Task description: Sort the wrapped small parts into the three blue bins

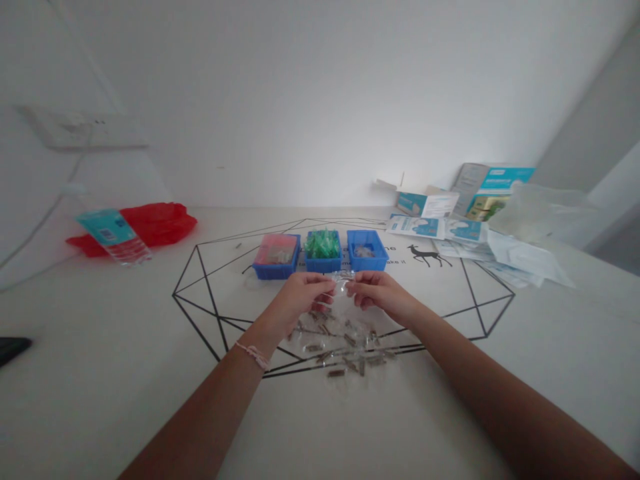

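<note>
The left hand [304, 301] and right hand [381, 295] are nearly closed, pinching a clear plastic packet [343, 280] between them at the fingertips. It is held just above scattered packets [340, 347] lying on the desk [110, 347]. Just beyond the hands stand three blue trays [323, 265], the middle one holding green pieces [323, 245].

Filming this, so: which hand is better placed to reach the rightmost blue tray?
Probably the right hand: pinching the clear plastic piece with the left, it sits just below that tray, while the left hand is nearer the leftmost tray.
</note>
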`<action>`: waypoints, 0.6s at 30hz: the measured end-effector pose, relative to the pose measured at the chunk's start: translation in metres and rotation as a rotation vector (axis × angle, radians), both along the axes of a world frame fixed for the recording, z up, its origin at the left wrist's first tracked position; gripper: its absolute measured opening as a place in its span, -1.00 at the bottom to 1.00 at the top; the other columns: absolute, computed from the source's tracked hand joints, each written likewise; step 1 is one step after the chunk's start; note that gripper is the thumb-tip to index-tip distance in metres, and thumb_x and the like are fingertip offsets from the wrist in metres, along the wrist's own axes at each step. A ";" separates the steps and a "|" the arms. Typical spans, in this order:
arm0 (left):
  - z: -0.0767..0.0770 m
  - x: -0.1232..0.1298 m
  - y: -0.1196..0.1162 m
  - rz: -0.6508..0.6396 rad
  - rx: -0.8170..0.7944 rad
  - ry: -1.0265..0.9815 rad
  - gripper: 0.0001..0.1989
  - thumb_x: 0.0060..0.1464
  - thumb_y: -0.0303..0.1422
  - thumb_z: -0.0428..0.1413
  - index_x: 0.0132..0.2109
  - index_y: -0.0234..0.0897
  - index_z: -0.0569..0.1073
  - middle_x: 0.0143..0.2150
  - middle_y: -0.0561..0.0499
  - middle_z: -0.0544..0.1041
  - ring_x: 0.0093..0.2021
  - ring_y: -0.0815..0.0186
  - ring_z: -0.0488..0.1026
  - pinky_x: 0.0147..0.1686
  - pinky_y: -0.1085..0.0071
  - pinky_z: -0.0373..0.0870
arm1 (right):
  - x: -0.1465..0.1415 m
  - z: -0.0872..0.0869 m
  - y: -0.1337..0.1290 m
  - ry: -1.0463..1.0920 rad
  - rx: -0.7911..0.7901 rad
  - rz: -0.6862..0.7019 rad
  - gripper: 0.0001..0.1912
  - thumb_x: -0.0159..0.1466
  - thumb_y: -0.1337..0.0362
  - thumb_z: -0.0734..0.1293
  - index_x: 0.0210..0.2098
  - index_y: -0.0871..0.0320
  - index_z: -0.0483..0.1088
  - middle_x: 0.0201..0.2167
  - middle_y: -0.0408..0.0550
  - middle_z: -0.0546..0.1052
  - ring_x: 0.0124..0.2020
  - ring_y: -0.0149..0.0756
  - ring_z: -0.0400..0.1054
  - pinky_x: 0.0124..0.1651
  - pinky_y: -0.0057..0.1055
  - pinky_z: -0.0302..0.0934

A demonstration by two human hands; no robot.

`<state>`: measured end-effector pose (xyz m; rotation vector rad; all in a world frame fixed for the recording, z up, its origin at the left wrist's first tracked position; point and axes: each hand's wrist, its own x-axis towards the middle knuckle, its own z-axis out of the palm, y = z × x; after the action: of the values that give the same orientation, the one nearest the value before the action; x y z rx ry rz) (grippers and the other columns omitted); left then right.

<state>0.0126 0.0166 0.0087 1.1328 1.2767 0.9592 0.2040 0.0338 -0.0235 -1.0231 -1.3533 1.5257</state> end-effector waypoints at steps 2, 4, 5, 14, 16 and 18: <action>0.000 0.000 0.000 0.015 0.010 0.028 -0.91 0.00 -0.42 0.26 -0.37 -0.38 0.55 -0.54 0.04 0.50 -0.58 0.44 0.40 -0.57 0.52 0.25 | 0.000 -0.001 0.000 -0.008 0.024 -0.022 -0.67 0.01 0.09 0.56 -0.50 0.19 0.43 -0.67 -0.28 0.37 -0.69 -0.58 0.17 -0.60 -0.56 0.04; 0.001 0.001 0.000 0.022 0.017 0.014 -0.92 -0.01 -0.42 0.25 -0.37 -0.37 0.53 -0.58 0.04 0.49 -0.62 0.42 0.39 -0.59 0.50 0.25 | 0.001 0.000 0.001 -0.008 0.024 -0.019 -0.69 0.04 0.08 0.54 -0.44 0.18 0.47 -0.67 -0.28 0.39 -0.72 -0.57 0.14 -0.63 -0.54 0.01; 0.001 0.001 -0.001 0.025 0.018 -0.012 -0.93 -0.02 -0.43 0.24 -0.37 -0.37 0.53 -0.56 0.01 0.52 -0.60 0.39 0.43 -0.55 0.48 0.31 | 0.002 0.000 0.001 -0.004 0.022 -0.012 -0.69 0.04 0.08 0.53 -0.38 0.17 0.50 -0.63 -0.24 0.45 -0.70 -0.54 0.20 -0.63 -0.53 0.04; -0.003 0.001 0.001 0.038 0.159 -0.043 -0.75 -0.30 -0.66 0.22 -0.39 -0.35 0.62 -0.42 -0.03 0.63 -0.39 0.35 0.52 -0.34 0.46 0.44 | 0.006 -0.008 0.011 -0.103 0.383 -0.077 -0.79 0.02 0.22 0.52 -0.32 0.08 0.62 -0.33 -0.08 0.64 -0.33 -0.31 0.45 -0.23 -0.35 0.33; -0.003 0.001 0.002 0.035 0.142 -0.050 -0.76 -0.31 -0.66 0.23 -0.39 -0.35 0.62 -0.44 -0.03 0.63 -0.39 0.35 0.52 -0.34 0.45 0.45 | 0.006 -0.008 0.011 -0.137 0.434 -0.083 -0.79 0.04 0.19 0.52 -0.32 0.08 0.62 -0.30 -0.06 0.63 -0.30 -0.28 0.45 -0.22 -0.34 0.32; -0.003 0.001 0.002 0.024 0.107 -0.077 -0.79 -0.28 -0.63 0.26 -0.38 -0.36 0.62 -0.42 -0.05 0.63 -0.39 0.34 0.53 -0.31 0.42 0.47 | 0.006 -0.007 0.010 -0.164 0.448 -0.083 -0.79 0.04 0.15 0.53 -0.34 0.10 0.61 -0.33 -0.06 0.62 -0.33 -0.30 0.43 -0.26 -0.36 0.30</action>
<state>0.0141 0.0183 0.0061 1.1540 1.1911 1.0900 0.2101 0.0443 -0.0308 -0.9164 -1.6503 1.0267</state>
